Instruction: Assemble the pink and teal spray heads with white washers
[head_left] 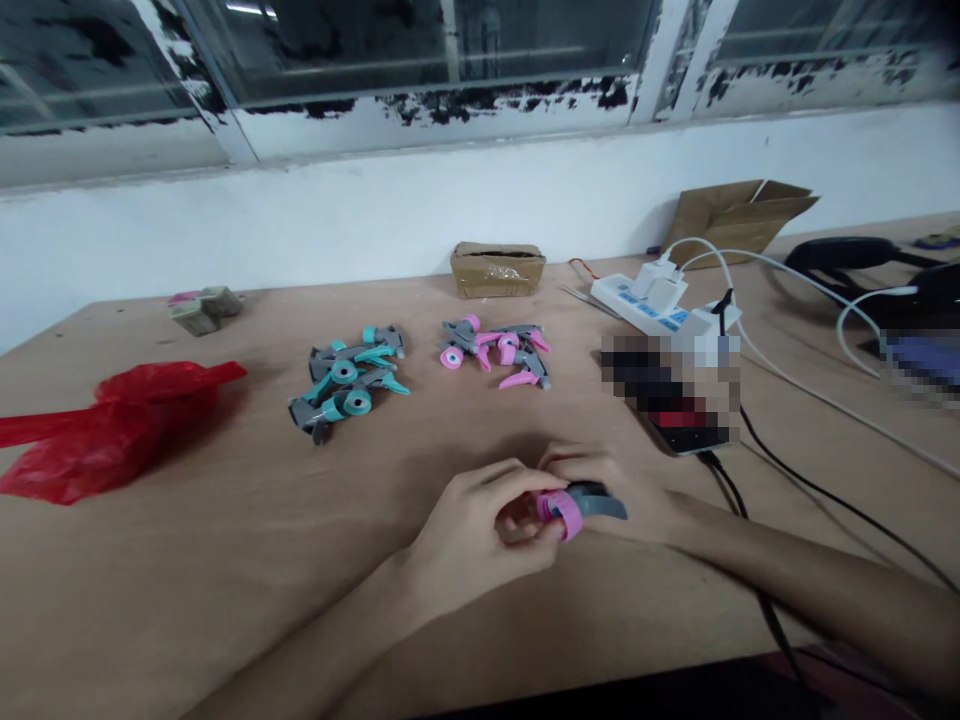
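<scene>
Both hands meet low in the middle of the wooden table. My left hand curls its fingers round the pink collar of a grey and pink spray nozzle. My right hand grips the grey body of the same nozzle from behind. Farther back lies a heap of pink and grey spray nozzles. To its left lies a heap of teal and grey spray nozzles.
A crumpled red plastic bag lies at the left. A taped brown packet sits by the wall. A white power strip with chargers and cables, a phone, an open cardboard box and black headphones fill the right side.
</scene>
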